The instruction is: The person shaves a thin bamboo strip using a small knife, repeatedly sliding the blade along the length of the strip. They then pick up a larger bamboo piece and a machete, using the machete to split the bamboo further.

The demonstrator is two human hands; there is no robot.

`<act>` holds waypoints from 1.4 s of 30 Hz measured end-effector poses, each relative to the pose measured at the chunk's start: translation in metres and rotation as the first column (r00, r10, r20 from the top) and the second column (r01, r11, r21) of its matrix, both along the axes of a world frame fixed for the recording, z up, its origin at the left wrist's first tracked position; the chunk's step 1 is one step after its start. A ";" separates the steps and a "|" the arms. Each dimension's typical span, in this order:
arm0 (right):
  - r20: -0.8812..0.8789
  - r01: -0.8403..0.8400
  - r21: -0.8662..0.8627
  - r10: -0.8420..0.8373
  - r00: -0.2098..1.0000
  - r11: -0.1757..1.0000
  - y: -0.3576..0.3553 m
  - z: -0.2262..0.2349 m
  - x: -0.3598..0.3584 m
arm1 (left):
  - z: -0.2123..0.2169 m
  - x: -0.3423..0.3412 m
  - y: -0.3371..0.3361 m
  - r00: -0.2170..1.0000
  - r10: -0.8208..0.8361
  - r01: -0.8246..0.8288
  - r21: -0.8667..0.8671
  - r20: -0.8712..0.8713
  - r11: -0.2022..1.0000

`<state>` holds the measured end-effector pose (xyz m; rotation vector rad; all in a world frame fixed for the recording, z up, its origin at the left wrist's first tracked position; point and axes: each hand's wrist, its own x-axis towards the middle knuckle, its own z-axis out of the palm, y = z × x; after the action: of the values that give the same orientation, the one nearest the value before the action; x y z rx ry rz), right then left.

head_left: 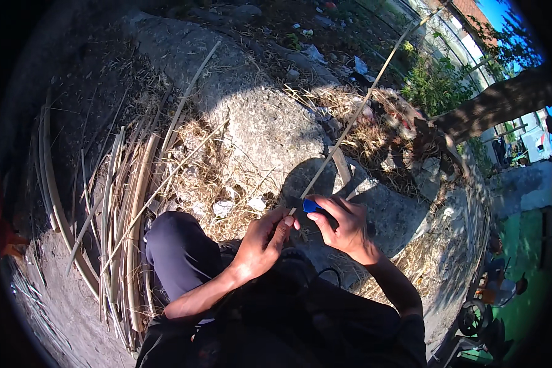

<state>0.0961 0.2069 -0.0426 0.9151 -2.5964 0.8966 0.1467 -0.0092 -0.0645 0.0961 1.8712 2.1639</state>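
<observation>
My left hand (265,244) is closed, pinching the near end of a long, thin bamboo-like strip (356,116) between thumb and fingers. The strip slants away up and to the right, far past my hands. My right hand (345,228) grips a small bright blue object (313,205) right beside the strip, near its held end. Most of that blue object is hidden by the fingers, so its kind does not show. Both hands are close together above my lap, in front of a concrete slab.
Left of my knee (181,257) lies a pile of long split strips (132,239). A broken concrete slab (264,135) with dry straw and litter stretches ahead. A tree trunk (497,104) leans at the right. At the far right are a wheel (474,316) and a person (503,289).
</observation>
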 end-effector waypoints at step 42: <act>0.805 0.560 -0.541 0.192 0.562 0.628 -0.013 0.019 -0.033 | 0.052 -0.017 -0.035 0.965 -0.261 0.239 -0.375 -0.009 0.896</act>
<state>0.0627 0.1943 -0.0237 -0.1746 -2.2809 2.5483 0.1295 -0.0439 -0.0129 0.3081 2.1343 1.6262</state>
